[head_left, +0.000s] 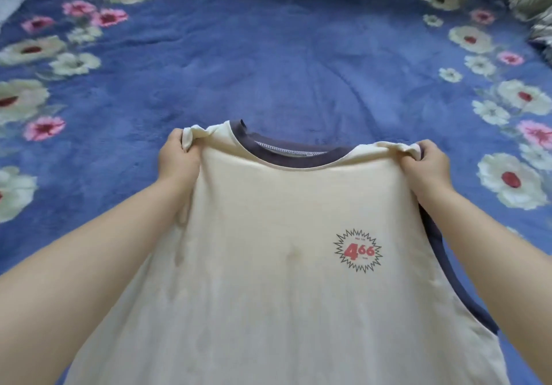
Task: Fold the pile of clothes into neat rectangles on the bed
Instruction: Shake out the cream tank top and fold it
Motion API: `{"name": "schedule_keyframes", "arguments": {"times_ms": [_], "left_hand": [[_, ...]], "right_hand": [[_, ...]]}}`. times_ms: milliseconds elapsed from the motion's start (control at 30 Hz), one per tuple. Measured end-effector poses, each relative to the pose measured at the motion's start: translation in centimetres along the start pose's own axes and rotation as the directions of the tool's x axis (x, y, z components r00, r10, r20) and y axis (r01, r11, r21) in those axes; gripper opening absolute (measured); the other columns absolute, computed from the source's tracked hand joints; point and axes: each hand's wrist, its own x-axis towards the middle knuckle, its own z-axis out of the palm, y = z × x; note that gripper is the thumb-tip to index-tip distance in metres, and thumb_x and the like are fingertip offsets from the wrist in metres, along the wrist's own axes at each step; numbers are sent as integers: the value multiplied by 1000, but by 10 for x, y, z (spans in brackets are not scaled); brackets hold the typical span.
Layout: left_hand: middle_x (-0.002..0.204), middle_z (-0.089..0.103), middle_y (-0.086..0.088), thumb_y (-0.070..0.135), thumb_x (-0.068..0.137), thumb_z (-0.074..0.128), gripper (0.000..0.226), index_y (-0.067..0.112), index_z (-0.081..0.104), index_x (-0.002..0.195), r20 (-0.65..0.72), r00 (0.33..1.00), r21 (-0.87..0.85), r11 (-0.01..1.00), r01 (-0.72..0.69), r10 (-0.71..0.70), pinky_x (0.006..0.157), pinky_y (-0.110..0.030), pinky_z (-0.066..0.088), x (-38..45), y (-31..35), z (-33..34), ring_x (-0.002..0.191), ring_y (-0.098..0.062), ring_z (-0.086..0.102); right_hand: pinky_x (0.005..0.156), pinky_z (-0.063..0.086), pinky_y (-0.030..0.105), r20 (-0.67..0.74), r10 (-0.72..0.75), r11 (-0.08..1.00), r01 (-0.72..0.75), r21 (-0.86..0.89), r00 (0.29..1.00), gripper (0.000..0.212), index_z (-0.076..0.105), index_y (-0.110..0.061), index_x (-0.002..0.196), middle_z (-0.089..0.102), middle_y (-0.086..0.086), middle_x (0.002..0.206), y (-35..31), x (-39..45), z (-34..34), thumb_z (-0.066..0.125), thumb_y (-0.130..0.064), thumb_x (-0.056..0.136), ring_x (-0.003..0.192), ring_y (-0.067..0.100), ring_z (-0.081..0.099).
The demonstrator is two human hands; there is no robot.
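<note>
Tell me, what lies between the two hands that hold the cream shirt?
In the head view, the dark navy neckline of the cream sleeveless shirt spans between the left hand and right hand.

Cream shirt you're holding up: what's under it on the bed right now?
Beyond the cream shirt, gripped by the left hand and right hand, only the blue floral blanket shows. Whatever lies beneath the shirt is covered.

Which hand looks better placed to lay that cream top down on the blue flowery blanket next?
Neither alone. The left hand and the right hand each grip one shoulder of the cream sleeveless top with navy trim, level with each other above the blue floral blanket. Lowering it flat probably needs both together.
</note>
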Motion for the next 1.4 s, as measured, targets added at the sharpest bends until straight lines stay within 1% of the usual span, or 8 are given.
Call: {"name": "schedule_keyframes", "arguments": {"times_ms": [200, 633, 800, 900, 1000, 1167, 1267, 1400], "left_hand": [[115, 50, -19, 36, 96, 39, 33, 6, 44, 110, -167, 986, 313, 949, 43, 11, 74, -36, 33, 9, -4, 30, 101, -35, 50], [134, 37, -18, 31, 89, 53, 53, 11, 31, 133, -325, 902, 538, 840, -71, 285, 93, -43, 31, 9, -33, 60, 122, -33, 38], [119, 38, -9, 9, 80, 52, 34, 13, 41, 112, -111, 451, 768, 364, -527, 886, 100, -49, 25, 11, -51, 69, 107, -27, 38], [110, 52, -10, 12, 85, 47, 16, 8, 51, 100, 61, 339, 631, 227, -742, 939, 98, -40, 26, 2, -50, 68, 100, -27, 43], [92, 68, -13, 17, 88, 44, 24, 4, 65, 86, 195, 404, 627, 204, -752, 894, 89, -38, 33, -4, -46, 68, 89, -24, 54], [108, 65, -24, 31, 82, 38, 50, -8, 64, 100, 232, 686, 730, 342, -591, 690, 93, -40, 25, -1, -43, 70, 101, -37, 63], [114, 62, -24, 34, 82, 35, 55, -9, 62, 105, 225, 738, 730, 391, -560, 637, 97, -44, 27, 0, -41, 71, 107, -39, 60], [115, 61, -24, 35, 80, 34, 56, -8, 60, 106, 216, 743, 738, 392, -549, 634, 98, -44, 20, 3, -42, 73, 108, -39, 58]], "right_hand": [[64, 29, 33, -122, -33, 976, 6, -218, 992, 21, 44, -5, 101, 53, 13, 89, 13, 15, 21, 42, -25, 96, 89, 31, 49], [90, 35, 47, -188, -111, 849, -6, -528, 976, 41, 34, -2, 134, 36, 25, 134, 44, 14, 49, 38, -20, 97, 119, 40, 40], [96, 21, 69, 112, -486, 592, 421, -687, 867, 52, 52, 4, 118, 50, 28, 129, 48, -1, 49, 19, -22, 88, 123, 38, 39], [108, -2, 61, 338, -475, 437, 552, -711, 812, 68, 45, 2, 130, 44, 20, 137, 36, -3, 37, 0, -25, 86, 136, 35, 31], [110, 9, 55, 321, -542, 474, 598, -646, 776, 40, 53, 4, 117, 54, 19, 124, 19, 10, 34, 29, -9, 87, 130, 36, 38], [83, 32, 37, 521, -153, 578, 503, -642, 840, 46, 52, -4, 104, 55, 14, 110, -39, 34, 43, 20, -37, 100, 110, 31, 48], [98, 29, 37, 547, 0, 663, 410, -627, 837, 49, 54, -6, 117, 51, 12, 125, -58, 47, 47, 20, -38, 101, 119, 27, 43], [58, 32, 27, 617, 37, 878, 269, -396, 786, 18, 59, -11, 96, 49, 6, 82, -72, 61, 38, 47, -23, 91, 72, 21, 42]]}}
